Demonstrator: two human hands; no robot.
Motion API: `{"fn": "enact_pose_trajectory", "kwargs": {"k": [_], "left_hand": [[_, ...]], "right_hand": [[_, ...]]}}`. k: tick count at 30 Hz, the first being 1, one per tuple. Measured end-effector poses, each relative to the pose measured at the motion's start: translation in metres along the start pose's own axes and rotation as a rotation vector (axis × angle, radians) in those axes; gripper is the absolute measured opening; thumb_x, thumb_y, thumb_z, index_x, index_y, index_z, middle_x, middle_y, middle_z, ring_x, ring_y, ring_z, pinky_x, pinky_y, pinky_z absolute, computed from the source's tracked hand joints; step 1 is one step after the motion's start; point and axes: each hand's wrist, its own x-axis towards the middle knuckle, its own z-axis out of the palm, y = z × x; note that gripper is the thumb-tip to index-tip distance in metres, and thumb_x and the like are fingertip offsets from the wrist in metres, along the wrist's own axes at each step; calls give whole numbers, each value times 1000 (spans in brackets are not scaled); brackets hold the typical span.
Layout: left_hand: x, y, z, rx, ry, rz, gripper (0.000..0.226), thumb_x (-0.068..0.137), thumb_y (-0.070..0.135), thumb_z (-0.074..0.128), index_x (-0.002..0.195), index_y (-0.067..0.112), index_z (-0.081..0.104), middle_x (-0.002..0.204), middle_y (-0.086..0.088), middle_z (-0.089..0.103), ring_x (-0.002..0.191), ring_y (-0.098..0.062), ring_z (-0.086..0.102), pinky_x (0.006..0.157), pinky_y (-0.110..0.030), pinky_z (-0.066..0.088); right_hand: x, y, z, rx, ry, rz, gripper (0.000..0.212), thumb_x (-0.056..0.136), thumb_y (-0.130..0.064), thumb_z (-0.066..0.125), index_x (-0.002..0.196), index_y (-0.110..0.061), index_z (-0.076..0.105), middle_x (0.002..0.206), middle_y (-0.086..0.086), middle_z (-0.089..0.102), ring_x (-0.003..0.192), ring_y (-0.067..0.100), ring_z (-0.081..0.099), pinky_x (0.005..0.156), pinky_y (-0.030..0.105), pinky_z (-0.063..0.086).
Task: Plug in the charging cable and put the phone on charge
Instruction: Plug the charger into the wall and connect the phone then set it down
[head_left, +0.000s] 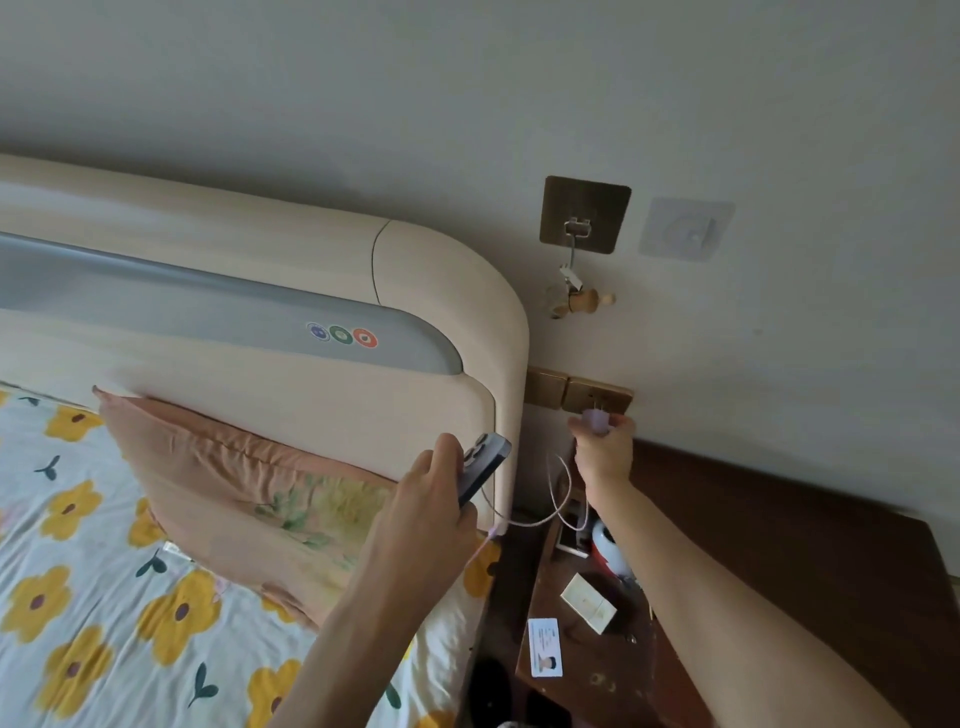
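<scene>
While the left hand (434, 499) clasps the phone (483, 467), the right hand (605, 447) half-hides the charger plug (596, 420) at the wall socket (597, 397).

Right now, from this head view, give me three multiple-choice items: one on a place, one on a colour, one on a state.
1. Where is the gold wall socket?
A. right of the headboard, above the dark wooden nightstand
B. on the ceiling
C. under the pillow

2. What colour is the charger plug?
A. black
B. pale lilac
C. bright green

3. What is the state of the phone?
A. lying flat on the bedsheet
B. on the nightstand
C. held in the left hand

Answers:
1. A: the socket sits on the wall just past the headboard edge, over the nightstand.
2. B: the plug pinched in the right hand looks pale lilac, its prongs at the socket.
3. C: the left hand grips the phone above the pillow, the cable trailing from it.
</scene>
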Motion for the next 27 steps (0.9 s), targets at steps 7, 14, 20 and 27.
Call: {"fn": "enact_pose_trajectory", "kwargs": {"k": [7, 14, 20, 27], "left_hand": [[6, -4, -7, -13, -9, 3, 40, 78, -1, 53, 85, 28, 26, 77, 8, 42, 59, -14, 42, 50, -28, 29], [9, -6, -12, 7, -34, 19, 39, 80, 0, 57, 89, 25, 29, 81, 2, 47, 59, -11, 41, 49, -24, 29], [10, -10, -7, 30, -48, 5, 43, 81, 3, 60, 87, 29, 26, 82, 4, 47, 59, -7, 42, 48, -21, 26], [11, -12, -5, 44, -55, 22, 43, 82, 6, 59, 89, 30, 25, 87, 2, 53, 62, -9, 48, 48, -23, 35]], "right_hand": [[-1, -2, 12, -88, 97, -18, 34, 102, -25, 46, 122, 1, 58, 110, 20, 65, 97, 31, 62, 77, 37, 45], [-8, 5, 17, -235, 125, -157, 22, 97, -16, 62, 108, 3, 62, 106, 21, 71, 104, 35, 68, 77, 30, 45], [-7, 1, 22, -401, 32, -186, 23, 102, -14, 50, 111, 3, 61, 111, 23, 70, 105, 37, 68, 77, 27, 45], [-12, -9, 16, -366, 156, -157, 32, 102, -19, 54, 114, 10, 57, 109, 27, 70, 102, 39, 68, 66, 23, 41]]}}
